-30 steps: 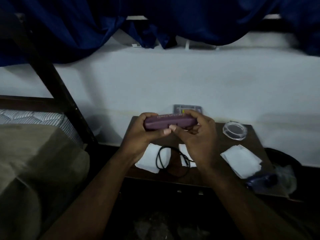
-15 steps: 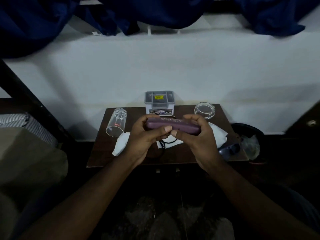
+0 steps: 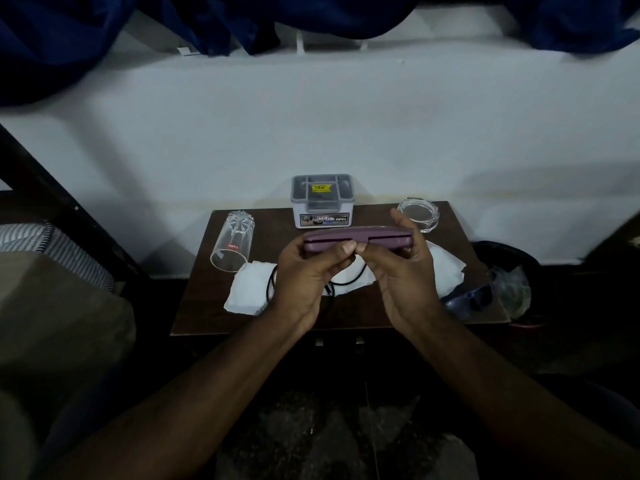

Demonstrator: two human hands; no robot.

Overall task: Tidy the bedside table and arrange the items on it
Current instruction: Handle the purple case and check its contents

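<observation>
I hold a long purple case level above the dark wooden bedside table. My left hand grips its left end, thumb on the front edge. My right hand holds its right end, thumb at the front and fingers round the far side. On the table a clear glass lies on its side at the left, a grey lidded box stands at the back, a glass ashtray sits at the back right. White tissues and a black cable lie beneath my hands.
More white tissue lies at the right, with purple sunglasses at the table's right front corner. A dark bin with a plastic bag stands right of the table. A bed with a dark frame is at the left.
The view has pulled back and steadied on the table. The case has turned so its seam faces me, and my right fingers have lifted a little off its top.
</observation>
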